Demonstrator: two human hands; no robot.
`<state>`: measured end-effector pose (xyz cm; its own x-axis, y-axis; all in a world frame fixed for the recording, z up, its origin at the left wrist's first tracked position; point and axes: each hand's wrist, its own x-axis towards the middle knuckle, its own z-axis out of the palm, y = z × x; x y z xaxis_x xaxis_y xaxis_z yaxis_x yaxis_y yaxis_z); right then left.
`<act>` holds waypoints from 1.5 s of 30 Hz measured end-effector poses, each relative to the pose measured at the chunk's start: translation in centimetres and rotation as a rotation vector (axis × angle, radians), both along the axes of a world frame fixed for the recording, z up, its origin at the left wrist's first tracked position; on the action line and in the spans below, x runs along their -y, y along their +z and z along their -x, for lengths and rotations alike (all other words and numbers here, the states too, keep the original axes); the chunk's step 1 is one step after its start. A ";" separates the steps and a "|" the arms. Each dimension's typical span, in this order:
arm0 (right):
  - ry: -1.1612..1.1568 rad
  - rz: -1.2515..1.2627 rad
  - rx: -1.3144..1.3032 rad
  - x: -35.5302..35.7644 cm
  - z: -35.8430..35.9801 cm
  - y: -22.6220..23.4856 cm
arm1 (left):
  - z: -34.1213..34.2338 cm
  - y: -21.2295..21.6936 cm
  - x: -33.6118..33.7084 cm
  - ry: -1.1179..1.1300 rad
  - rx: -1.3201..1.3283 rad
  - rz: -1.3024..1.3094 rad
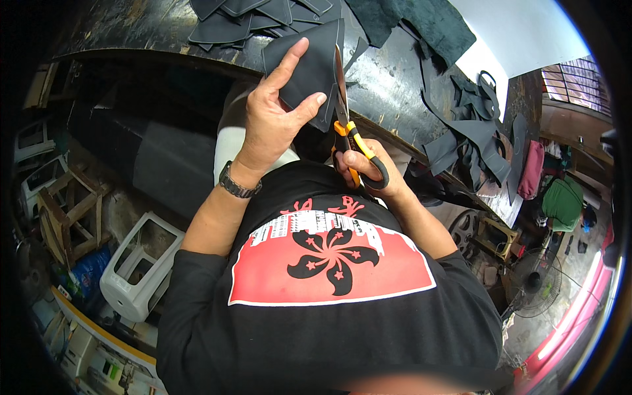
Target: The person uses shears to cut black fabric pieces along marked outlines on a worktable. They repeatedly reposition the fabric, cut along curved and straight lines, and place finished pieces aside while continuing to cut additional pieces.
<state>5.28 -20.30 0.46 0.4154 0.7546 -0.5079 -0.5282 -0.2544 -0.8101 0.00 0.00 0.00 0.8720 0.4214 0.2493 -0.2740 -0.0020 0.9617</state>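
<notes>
My left hand (276, 112) holds a black leather-like piece (299, 66) at the table's near edge. Its thumb and one finger lie spread over the top face; the other fingers are hidden, apparently beneath. Thin pale lines run along the piece's edges. My right hand (378, 168) grips scissors (355, 139) with yellow-and-black handles, fingers in the loops. The blades point away from me, along the right edge of the piece. A narrow strip (356, 54) of the same material sticks out just right of the blades.
Several cut black pieces (227, 25) lie piled at the far left of the dark worktable (131, 29). A larger dark sheet (421, 26) spreads at the far right, with tangled offcuts (471, 141) nearer. White plastic stools (141, 263) stand lower left; a fan (533, 280) stands at right.
</notes>
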 end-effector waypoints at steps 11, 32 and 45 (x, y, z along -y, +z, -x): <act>-0.002 0.080 0.024 -0.1 0.2 0.5 | -0.4 -0.6 -1.1 0.020 0.043 0.108; -0.032 0.069 0.079 -0.3 0.3 0.5 | -0.6 0.6 -2.4 -0.037 0.008 -0.100; 0.008 0.174 0.102 -0.6 0.3 1.2 | -0.4 0.0 -2.6 -0.027 -0.059 0.044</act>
<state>5.01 -19.73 1.62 0.4652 0.6627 -0.5869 -0.4433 -0.3994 -0.8024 0.41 2.62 0.04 0.8956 0.4073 0.1788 -0.2160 0.0468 0.9753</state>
